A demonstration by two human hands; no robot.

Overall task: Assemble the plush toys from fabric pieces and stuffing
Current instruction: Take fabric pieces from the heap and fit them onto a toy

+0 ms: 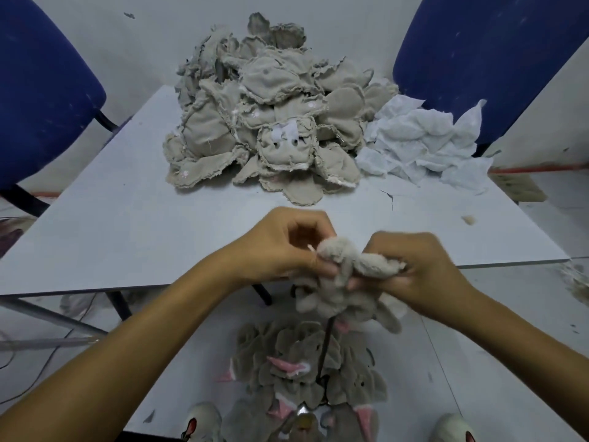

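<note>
Both hands met at the centre of the frame, just past the near edge of the pale grey flat tabletop point(121, 224). Our left hand point(287, 244) had its fingers curled, thumb and fingertips pinching one end of a small fuzzy beige plush toy skin point(347, 275); a short pale sliver showed at the pinch, too small to identify. Our right hand point(414, 266) gripped the other end of the same plush piece with curled fingers, blurred in places. The rest of the skin hung limp below the hands, over the floor.

At lower centre of the frame lay a heap of grey-beige turned plush skins with pink ear linings point(306, 371), directly beneath the held piece. A thin dark rod or cord point(325, 349) ran from the held piece down into that heap; we could not tell which it was.

At upper centre, on the table, sat a large mound of beige inside-out fabric shells with frayed seams point(264, 122). Touching its right side was a smaller pile of white thin fabric pieces point(424, 141). Blue upholstered chairs stood at upper left point(41, 90) and upper right point(484, 49).
</note>
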